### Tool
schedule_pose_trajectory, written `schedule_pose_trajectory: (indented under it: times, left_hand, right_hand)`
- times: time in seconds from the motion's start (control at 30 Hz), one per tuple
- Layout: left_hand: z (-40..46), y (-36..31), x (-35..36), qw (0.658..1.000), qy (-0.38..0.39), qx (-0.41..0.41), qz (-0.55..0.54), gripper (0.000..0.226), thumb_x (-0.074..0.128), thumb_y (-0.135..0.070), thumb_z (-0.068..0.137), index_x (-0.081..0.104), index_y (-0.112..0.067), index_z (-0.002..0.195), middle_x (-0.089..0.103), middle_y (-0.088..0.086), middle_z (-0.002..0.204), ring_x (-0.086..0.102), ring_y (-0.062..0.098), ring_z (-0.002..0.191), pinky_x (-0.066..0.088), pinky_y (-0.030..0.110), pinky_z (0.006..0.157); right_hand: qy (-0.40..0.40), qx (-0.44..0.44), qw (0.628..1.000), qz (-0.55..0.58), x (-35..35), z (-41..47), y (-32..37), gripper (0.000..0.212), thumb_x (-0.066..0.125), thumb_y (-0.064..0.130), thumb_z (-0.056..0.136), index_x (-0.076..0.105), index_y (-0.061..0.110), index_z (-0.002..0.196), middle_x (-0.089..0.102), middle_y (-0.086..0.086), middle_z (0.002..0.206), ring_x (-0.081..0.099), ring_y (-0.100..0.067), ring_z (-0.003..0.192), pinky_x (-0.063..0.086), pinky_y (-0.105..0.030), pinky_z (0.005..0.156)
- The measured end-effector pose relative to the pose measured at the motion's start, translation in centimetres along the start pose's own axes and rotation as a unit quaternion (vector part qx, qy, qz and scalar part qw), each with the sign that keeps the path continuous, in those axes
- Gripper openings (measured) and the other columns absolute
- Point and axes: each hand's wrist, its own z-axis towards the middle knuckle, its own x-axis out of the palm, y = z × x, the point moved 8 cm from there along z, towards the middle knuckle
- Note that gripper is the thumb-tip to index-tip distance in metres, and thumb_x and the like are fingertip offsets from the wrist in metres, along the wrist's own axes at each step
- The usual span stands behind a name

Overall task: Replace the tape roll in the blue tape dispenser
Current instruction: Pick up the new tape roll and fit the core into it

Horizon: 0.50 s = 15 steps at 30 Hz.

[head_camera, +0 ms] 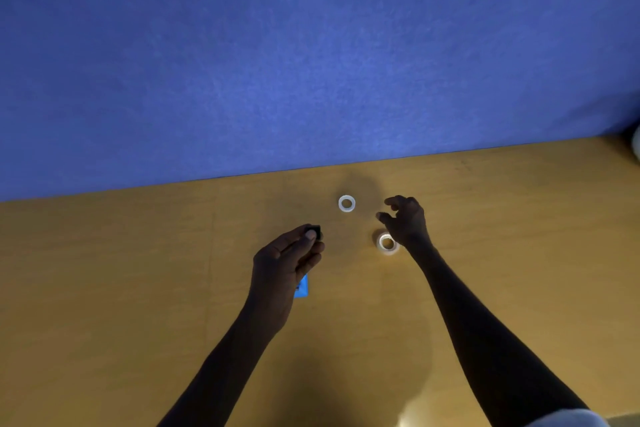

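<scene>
My left hand (pixel 287 260) pinches a small black piece (pixel 313 230) between thumb and fingers, just above the wooden table (pixel 138 270). Under that hand lies the blue tape dispenser (pixel 302 287), mostly hidden by my palm. A thin white ring (pixel 346 203), like a bare tape core, lies flat farther back. A thicker clear tape roll (pixel 387 243) lies to the right, right next to my wrist. My right hand (pixel 405 218) hovers between the two rings with its fingers curled apart and nothing in them.
A blue wall (pixel 311 45) rises straight from the table's far edge. A pale object (pixel 636 146) shows at the right border. A white sleeve edge (pixel 568 419) sits at the bottom right.
</scene>
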Motion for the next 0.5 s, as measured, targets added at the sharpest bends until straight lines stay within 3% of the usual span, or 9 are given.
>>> schedule_pose_trajectory:
  times: [0.1, 0.2, 0.3, 0.5]
  left_hand:
    - [-0.3, 0.6, 0.4, 1.000, 0.000, -0.007, -0.002, 0.015, 0.070, -0.013, 0.089, 0.080, -0.012, 0.100, 0.080, 0.011, 0.097, 0.076, 0.021, 0.092, 0.059, 0.024, 0.077]
    - [-0.6, 1.2, 0.8, 1.000, -0.003, -0.013, -0.007, 0.014, 0.068, -0.009, 0.091, 0.081, -0.013, 0.095, 0.080, 0.010, 0.094, 0.076, 0.019, 0.089, 0.059, 0.023, 0.075]
    - [-0.8, 1.7, 0.8, 1.000, -0.004, -0.016, -0.011, 0.014, 0.069, -0.010, 0.090, 0.081, -0.012, 0.097, 0.080, 0.011, 0.096, 0.077, 0.020, 0.090, 0.059, 0.024, 0.076]
    - [-0.9, 2.7, 0.5, 1.000, 0.001, -0.023, -0.008, 0.030, 0.074, -0.016, 0.083, 0.075, -0.005, 0.111, 0.078, 0.015, 0.105, 0.075, 0.024, 0.100, 0.059, 0.026, 0.080]
  right_hand:
    - [0.101, 0.017, 0.993, -0.061, 0.6, -1.1, -2.2, 0.056, 0.079, 0.018, 0.081, 0.059, 0.005, 0.131, 0.059, -0.024, 0.130, 0.058, -0.037, 0.119, 0.048, -0.045, 0.102]
    - [0.175, 0.005, 0.980, -0.095, 1.9, -2.6, -3.4, 0.069, 0.084, 0.023, 0.075, 0.055, 0.009, 0.135, 0.056, -0.021, 0.133, 0.053, -0.037, 0.124, 0.045, -0.047, 0.106]
    - [0.154, -0.036, 0.982, -0.101, 2.6, -3.7, -3.3, 0.066, 0.089, 0.023, 0.068, 0.061, 0.004, 0.125, 0.065, -0.017, 0.123, 0.056, -0.034, 0.120, 0.045, -0.043, 0.101]
    - [0.102, -0.070, 0.977, -0.176, 3.7, -4.7, -2.7, 0.054, 0.076, 0.028, 0.082, 0.055, 0.004, 0.126, 0.059, -0.016, 0.127, 0.051, -0.032, 0.119, 0.042, -0.040, 0.102]
